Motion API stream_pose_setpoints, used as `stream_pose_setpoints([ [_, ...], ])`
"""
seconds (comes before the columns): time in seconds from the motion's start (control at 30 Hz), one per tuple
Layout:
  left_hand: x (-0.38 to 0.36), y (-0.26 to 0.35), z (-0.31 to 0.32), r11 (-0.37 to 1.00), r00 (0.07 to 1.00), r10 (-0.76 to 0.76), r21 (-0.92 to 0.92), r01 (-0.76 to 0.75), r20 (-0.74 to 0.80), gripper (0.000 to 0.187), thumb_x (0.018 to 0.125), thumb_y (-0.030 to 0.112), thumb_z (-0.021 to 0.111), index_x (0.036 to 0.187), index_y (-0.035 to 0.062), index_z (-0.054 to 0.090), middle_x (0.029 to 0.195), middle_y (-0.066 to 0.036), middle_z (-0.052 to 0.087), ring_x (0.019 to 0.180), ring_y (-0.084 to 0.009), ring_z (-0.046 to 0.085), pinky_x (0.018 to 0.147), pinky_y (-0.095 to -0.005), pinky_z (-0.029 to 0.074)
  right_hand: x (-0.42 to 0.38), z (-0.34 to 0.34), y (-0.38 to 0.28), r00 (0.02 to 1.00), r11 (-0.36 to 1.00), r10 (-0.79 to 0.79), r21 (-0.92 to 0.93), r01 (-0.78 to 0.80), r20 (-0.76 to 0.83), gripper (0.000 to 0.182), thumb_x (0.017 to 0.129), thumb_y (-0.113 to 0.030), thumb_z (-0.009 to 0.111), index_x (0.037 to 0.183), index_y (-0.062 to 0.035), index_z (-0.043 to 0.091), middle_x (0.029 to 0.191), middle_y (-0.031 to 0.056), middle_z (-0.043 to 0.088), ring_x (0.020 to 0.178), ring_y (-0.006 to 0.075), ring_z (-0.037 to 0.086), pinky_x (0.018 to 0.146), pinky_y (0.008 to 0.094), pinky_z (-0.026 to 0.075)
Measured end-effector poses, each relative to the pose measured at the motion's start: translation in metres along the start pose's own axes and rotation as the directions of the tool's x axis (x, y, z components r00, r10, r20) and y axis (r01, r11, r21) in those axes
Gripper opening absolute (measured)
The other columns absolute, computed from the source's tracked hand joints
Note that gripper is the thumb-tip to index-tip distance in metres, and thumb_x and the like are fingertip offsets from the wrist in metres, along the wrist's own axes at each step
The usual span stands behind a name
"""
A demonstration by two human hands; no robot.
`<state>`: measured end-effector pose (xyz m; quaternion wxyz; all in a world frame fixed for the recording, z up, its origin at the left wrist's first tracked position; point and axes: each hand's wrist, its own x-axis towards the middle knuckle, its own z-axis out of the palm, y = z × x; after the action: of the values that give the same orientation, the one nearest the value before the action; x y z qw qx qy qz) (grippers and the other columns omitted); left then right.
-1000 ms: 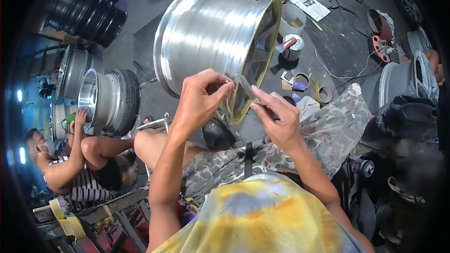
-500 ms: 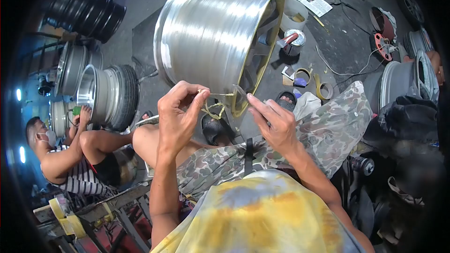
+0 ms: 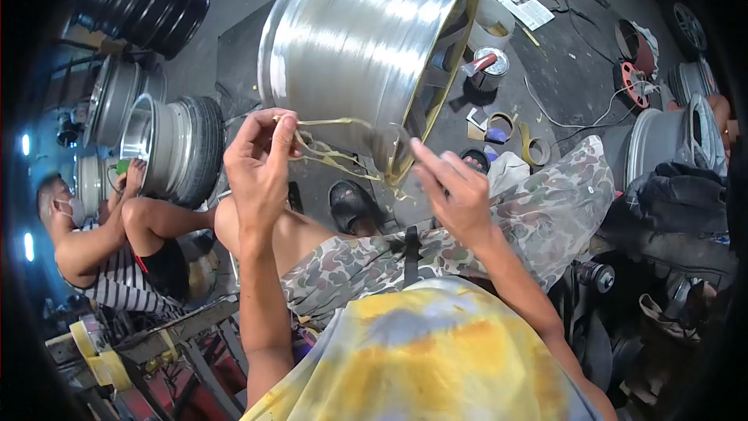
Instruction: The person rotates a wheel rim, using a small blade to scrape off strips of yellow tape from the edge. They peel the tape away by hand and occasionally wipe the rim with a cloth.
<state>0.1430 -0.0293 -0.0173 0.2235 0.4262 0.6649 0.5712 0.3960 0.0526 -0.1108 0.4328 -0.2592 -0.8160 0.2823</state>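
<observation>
My left hand (image 3: pixel 259 164) pinches a thin strip of yellowish masking tape (image 3: pixel 336 157) between thumb and finger. The strip loops loosely and stretches rightward to the wheel rim. Opposite it, my right hand (image 3: pixel 458 193) has its fingers closed around a small metal blade (image 3: pixel 396 143), which is smeared by motion close to the rim's lower edge. The big silver wheel rim (image 3: pixel 351 39) lies on its side before me. Yellowish tape runs along its right-hand edge, around the spokes.
At the left a masked person (image 3: pixel 101 242) works on another rim (image 3: pixel 148 140). Right of my rim stand a paint can (image 3: pixel 491 66) with a red-handled brush and a white bucket (image 3: pixel 499 15). Tape rolls (image 3: pixel 536 150), a newspaper (image 3: pixel 516 1) and cables lie on the floor.
My left hand has moved left and slightly up, drawing out a longer length of tape. The right hand stays near the rim edge, its blade now blurred.
</observation>
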Motion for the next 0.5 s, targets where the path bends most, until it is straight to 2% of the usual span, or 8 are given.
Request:
stream_pose_setpoints([
  [0.07,0.0,-0.005,-0.003,1.0,1.0,-0.001,-0.009,0.0,-0.024,0.013,0.107,0.006,0.064,0.113,-0.0027,0.072,0.1,-0.005,0.073,0.087,-0.0101,0.066,0.083,-0.0268,0.053,0.0,-0.005,0.002,1.0,0.998,0.007,-0.063,-0.008,-0.009,0.045,0.093,0.001,0.075,0.137,-0.0062,0.07,0.083,0.0099,0.062,0.063,0.026,0.061,0.059,0.0406,0.051],
  [0.13,0.001,-0.008,-0.005,0.999,1.0,0.022,-0.03,-0.023,-0.022,0.013,0.107,0.007,0.064,0.111,-0.0027,0.072,0.102,-0.007,0.074,0.091,-0.0111,0.066,0.086,-0.0272,0.053,0.004,-0.001,0.005,0.997,0.998,-0.05,-0.049,0.048,-0.051,0.045,0.089,0.002,0.078,0.133,-0.006,0.074,0.071,0.0087,0.054,0.057,0.0215,0.051,0.054,0.0345,0.044],
  [0.17,0.001,-0.009,-0.008,0.998,0.998,0.047,-0.045,-0.048,-0.031,0.014,0.107,0.008,0.064,0.109,-0.0027,0.072,0.105,-0.009,0.075,0.095,-0.0121,0.067,0.089,-0.0275,0.052,0.004,0.001,0.006,0.997,0.998,-0.052,-0.05,0.05,-0.05,0.045,0.089,0.002,0.078,0.133,-0.006,0.074,0.071,0.0087,0.054,0.057,0.0215,0.051,0.054,0.0345,0.044],
  [0.2,0.002,-0.009,-0.014,0.998,0.998,0.046,-0.043,-0.048,-0.041,0.014,0.107,0.008,0.064,0.109,-0.0027,0.072,0.105,-0.009,0.075,0.095,-0.0121,0.067,0.089,-0.0275,0.052,0.005,0.003,0.006,0.998,0.995,-0.066,-0.073,0.066,-0.002,0.045,0.089,0.002,0.078,0.133,-0.006,0.074,0.072,0.0085,0.054,0.058,0.0218,0.053,0.054,0.0349,0.045],
  [0.27,0.009,-0.01,-0.03,1.0,0.999,-0.006,0.026,0.007,-0.049,0.018,0.106,0.015,0.066,0.097,-0.0001,0.072,0.096,-0.008,0.073,0.091,-0.0119,0.066,0.086,-0.0268,0.05,0.006,0.014,0.006,0.995,0.993,-0.082,-0.084,0.087,0.06,0.046,0.089,0.003,0.078,0.133,-0.0061,0.074,0.072,0.0082,0.054,0.058,0.0221,0.055,0.055,0.0353,0.046],
  [0.3,0.016,-0.019,-0.037,1.0,0.997,-0.01,0.005,0.01,-0.075,0.027,0.105,0.021,0.069,0.085,0.0035,0.068,0.086,-0.004,0.068,0.084,-0.011,0.063,0.084,-0.0265,0.049,0.007,0.023,0.005,0.992,0.993,-0.092,-0.059,0.097,0.084,0.047,0.089,0.002,0.078,0.135,-0.0065,0.072,0.074,0.0083,0.054,0.059,0.0239,0.056,0.056,0.038,0.048],
  [0.33,0.021,-0.028,-0.043,1.0,0.997,-0.012,0.005,0.013,-0.08,0.027,0.105,0.021,0.069,0.085,0.0035,0.068,0.086,-0.004,0.068,0.084,-0.011,0.063,0.084,-0.0265,0.049,0.008,0.031,0.004,0.99,0.994,-0.099,-0.037,0.104,0.104,0.048,0.089,0.001,0.078,0.136,-0.007,0.071,0.075,0.0083,0.053,0.06,0.0256,0.058,0.057,0.0406,0.05],
  [0.5,0.038,-0.068,-0.066,0.992,0.988,-0.123,0.012,0.125,-0.093,0.02,0.101,0.016,0.076,0.086,0.0048,0.068,0.082,0.0,0.065,0.077,-0.0091,0.062,0.078,-0.0256,0.051,0.0,0.03,-0.002,0.992,0.998,-0.056,-0.024,0.059,0.111,0.047,0.09,-0.001,0.078,0.136,-0.0074,0.071,0.078,0.0084,0.057,0.062,0.0257,0.062,0.058,0.0383,0.054],
])
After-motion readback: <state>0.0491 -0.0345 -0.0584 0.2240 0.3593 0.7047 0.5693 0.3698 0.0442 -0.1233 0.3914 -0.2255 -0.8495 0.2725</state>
